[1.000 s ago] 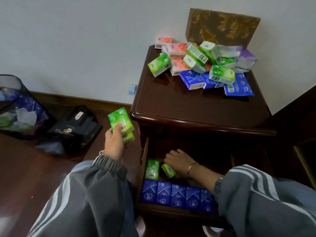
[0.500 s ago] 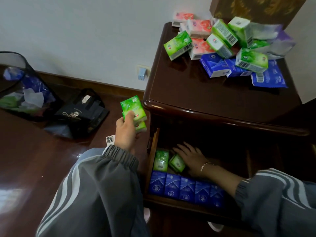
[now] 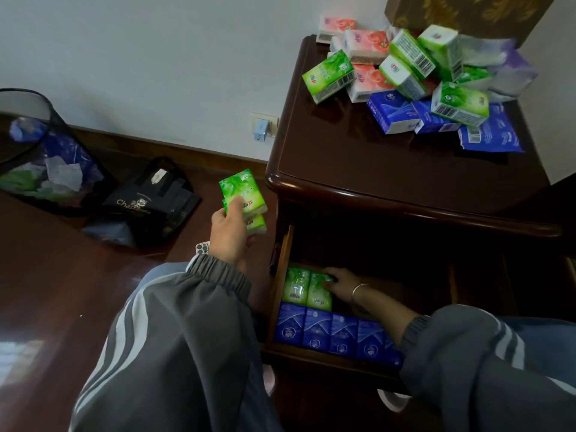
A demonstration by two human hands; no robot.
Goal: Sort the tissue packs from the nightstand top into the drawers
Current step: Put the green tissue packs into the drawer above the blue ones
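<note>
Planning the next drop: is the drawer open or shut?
Open: the drawer is pulled out, with green packs and blue packs visible inside.

A plain white wall (image 3: 140, 57) meets a glossy dark wood floor (image 3: 46, 291); a mesh bin (image 3: 31, 120) and black bag (image 3: 149, 207) sit far left.

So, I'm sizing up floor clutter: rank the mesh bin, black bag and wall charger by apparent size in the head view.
mesh bin, partly cropped
black bag, nearly as large, so order unsure
wall charger, clearly smallest
</note>
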